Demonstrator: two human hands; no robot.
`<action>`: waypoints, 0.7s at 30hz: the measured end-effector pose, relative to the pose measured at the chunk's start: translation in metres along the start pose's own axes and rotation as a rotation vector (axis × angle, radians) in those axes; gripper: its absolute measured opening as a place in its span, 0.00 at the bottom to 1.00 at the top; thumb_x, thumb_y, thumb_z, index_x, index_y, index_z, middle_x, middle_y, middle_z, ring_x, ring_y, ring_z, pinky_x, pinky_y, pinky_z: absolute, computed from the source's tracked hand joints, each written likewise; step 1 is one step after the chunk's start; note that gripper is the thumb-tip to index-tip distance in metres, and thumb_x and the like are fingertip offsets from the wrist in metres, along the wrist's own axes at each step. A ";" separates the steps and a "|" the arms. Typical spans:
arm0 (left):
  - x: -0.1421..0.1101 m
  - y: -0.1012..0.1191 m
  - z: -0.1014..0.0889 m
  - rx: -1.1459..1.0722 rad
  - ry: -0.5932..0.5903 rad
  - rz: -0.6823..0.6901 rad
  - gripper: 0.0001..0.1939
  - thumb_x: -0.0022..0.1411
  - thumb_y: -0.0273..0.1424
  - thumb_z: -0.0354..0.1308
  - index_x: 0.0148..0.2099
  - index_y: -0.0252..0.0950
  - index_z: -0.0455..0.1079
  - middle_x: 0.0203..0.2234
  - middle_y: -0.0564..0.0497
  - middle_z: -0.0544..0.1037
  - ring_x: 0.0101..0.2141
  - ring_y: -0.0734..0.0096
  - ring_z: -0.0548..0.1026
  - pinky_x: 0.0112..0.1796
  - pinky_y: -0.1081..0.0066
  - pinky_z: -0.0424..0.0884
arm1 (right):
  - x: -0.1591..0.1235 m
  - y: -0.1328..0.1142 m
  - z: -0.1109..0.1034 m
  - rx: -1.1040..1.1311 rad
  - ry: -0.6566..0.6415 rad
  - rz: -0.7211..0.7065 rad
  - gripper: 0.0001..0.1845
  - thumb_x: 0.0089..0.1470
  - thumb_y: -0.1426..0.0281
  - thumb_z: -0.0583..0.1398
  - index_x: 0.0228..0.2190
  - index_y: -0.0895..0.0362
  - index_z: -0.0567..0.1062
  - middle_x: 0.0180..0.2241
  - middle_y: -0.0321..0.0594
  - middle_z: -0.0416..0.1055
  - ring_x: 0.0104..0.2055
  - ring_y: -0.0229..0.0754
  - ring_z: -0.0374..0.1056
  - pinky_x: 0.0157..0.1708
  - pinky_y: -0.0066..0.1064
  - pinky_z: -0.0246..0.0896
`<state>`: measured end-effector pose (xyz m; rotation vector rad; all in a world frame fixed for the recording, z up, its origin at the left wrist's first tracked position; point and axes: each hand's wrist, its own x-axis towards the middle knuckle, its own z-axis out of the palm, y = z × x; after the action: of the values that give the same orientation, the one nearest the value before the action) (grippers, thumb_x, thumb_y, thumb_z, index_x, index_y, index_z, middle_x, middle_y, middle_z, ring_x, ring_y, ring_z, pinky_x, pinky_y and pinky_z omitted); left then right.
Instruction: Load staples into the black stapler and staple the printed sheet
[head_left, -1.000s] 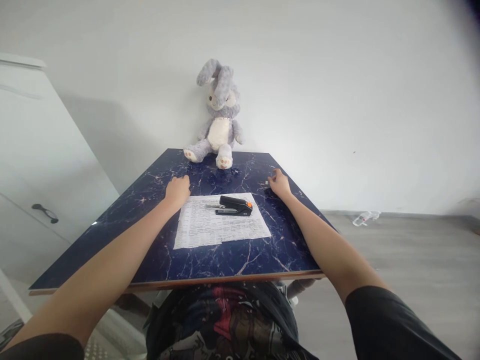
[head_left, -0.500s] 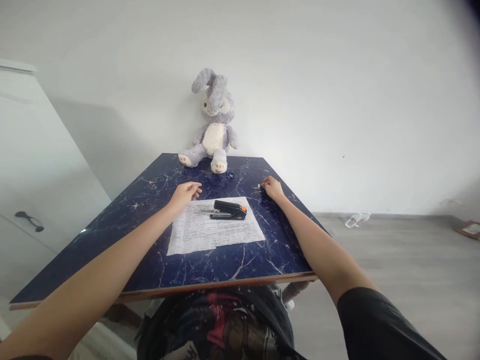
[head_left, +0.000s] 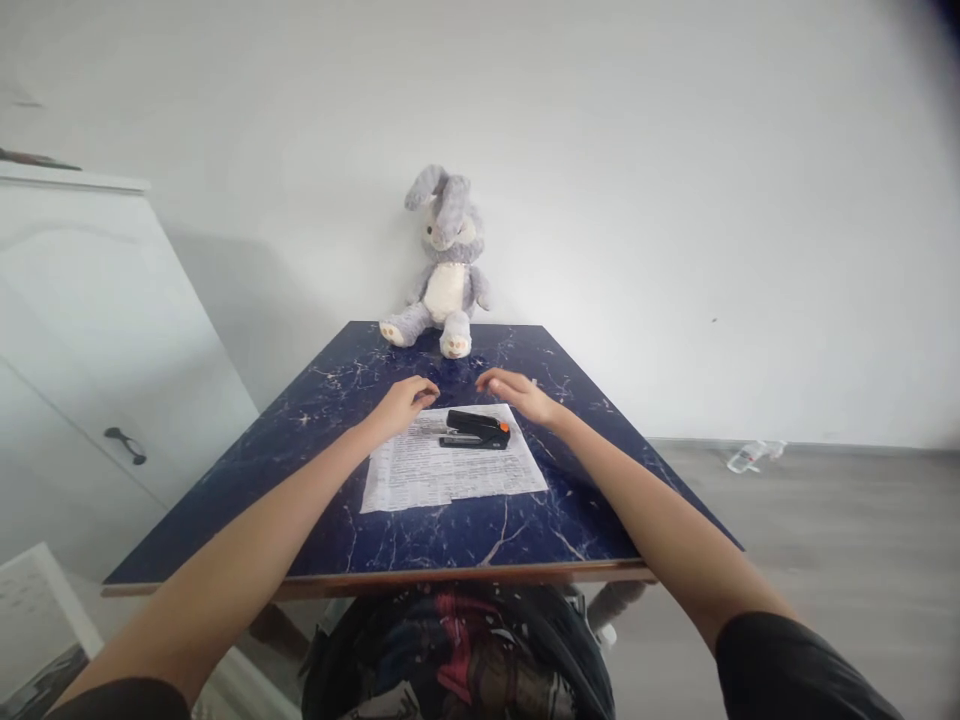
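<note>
Black, the stapler (head_left: 493,433) lies on the paper (head_left: 435,478), towards one o'clock from its centre. Left hand (head_left: 405,399) sits at the stapler's ten o'clock, right hand (head_left: 526,398) at one, fingers loosely bent, seemingly empty. A low sweep could snag the paper, skewing everything.

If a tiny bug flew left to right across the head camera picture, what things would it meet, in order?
White cabinet → left hand → black stapler with an orange part → clear plastic item.
</note>
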<state>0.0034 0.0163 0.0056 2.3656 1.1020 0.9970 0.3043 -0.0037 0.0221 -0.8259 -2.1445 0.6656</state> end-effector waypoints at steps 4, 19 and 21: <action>-0.003 0.006 -0.002 -0.006 -0.070 0.025 0.08 0.65 0.29 0.63 0.46 0.37 0.81 0.39 0.46 0.84 0.40 0.62 0.82 0.43 0.65 0.76 | 0.000 -0.016 0.026 -0.069 -0.289 -0.093 0.29 0.60 0.49 0.66 0.53 0.55 0.74 0.49 0.45 0.77 0.47 0.48 0.73 0.47 0.38 0.67; -0.011 0.023 -0.002 -0.096 -0.289 -0.004 0.06 0.59 0.34 0.72 0.38 0.39 0.84 0.35 0.50 0.86 0.39 0.62 0.84 0.45 0.66 0.76 | -0.001 0.006 0.027 -0.224 -0.249 -0.126 0.14 0.56 0.65 0.66 0.42 0.58 0.76 0.37 0.40 0.76 0.35 0.42 0.68 0.37 0.32 0.59; -0.011 0.025 -0.002 -0.076 -0.293 -0.004 0.05 0.59 0.34 0.71 0.38 0.39 0.84 0.35 0.50 0.86 0.39 0.62 0.84 0.45 0.66 0.75 | -0.001 0.007 0.027 -0.222 -0.251 -0.140 0.14 0.56 0.65 0.66 0.43 0.58 0.76 0.38 0.41 0.76 0.35 0.42 0.68 0.37 0.32 0.59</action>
<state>0.0102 -0.0077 0.0158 2.3524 0.9406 0.6500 0.2864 -0.0057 0.0009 -0.7283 -2.5120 0.4859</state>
